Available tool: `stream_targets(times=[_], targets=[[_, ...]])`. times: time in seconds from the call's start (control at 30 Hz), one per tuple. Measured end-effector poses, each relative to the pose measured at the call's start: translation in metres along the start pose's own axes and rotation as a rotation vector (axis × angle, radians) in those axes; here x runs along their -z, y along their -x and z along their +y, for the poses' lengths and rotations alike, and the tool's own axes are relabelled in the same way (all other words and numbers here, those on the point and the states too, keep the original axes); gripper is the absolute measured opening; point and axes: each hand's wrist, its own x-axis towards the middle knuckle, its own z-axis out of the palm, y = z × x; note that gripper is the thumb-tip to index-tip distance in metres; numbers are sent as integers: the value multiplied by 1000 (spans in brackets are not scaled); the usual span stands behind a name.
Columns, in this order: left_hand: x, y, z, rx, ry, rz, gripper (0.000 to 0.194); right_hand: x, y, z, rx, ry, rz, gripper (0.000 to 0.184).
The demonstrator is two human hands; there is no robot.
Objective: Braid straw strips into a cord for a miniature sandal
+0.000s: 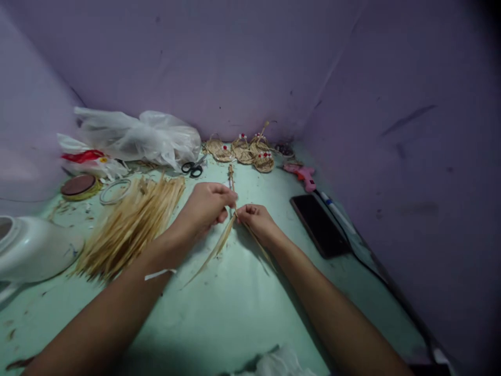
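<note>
With fingers of left hand [209,206] and right hand [258,222], pinches the straw braid [231,172] at its near end, farther along with the left, closer to the loose strands [223,243] with the right; aligned lengthwise ahead, toward the woven pieces [242,153]. Cannot make out the crossing between the pinches, perhaps knotted.

"What's on the right of the counter [219,318]?"
"A dark phone [320,225] lying flat, a pink glue gun [301,174] beyond it, and a black cable [385,282] running past."
"And at the back?"
"Small woven slippers [243,152] with red and white beads, near the wall [219,62]. Left of them, black-handled scissors [192,168], just in front of a plastic bag [144,136]."
"Far left?"
"A white container [43,248], partly cut off."
</note>
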Motion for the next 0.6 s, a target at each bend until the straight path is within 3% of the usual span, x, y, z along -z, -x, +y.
stream_targets(times=[0.03,0.07,0.1,0.17,0.3,0.47,0.53,0.6], targets=[[3,-12,-4,-19,34,89,8,0,-1,1,3,-5,-10,12],[4,-22,-9,22,41,80,14,0,-1,2,2,-15,-17,13],[4,-30,-14,89,33,-6,18,0,-2,3,-2,-28,-21,13],[2,-39,-23,149,45,-67,22,0,-4,4,-11,-50,-26,13],[-1,-44,-33,241,101,-114,25,0,-6,6,-8,-110,-40,14],[-1,-46,-38,245,64,-377,6,0,-9,10,18,-165,-86,13],[0,-46,-40,229,-17,-365,9,1,-8,10,23,-94,-93,13],[-1,-48,-43,223,-166,-263,10,2,-6,8,70,93,-67,14]])
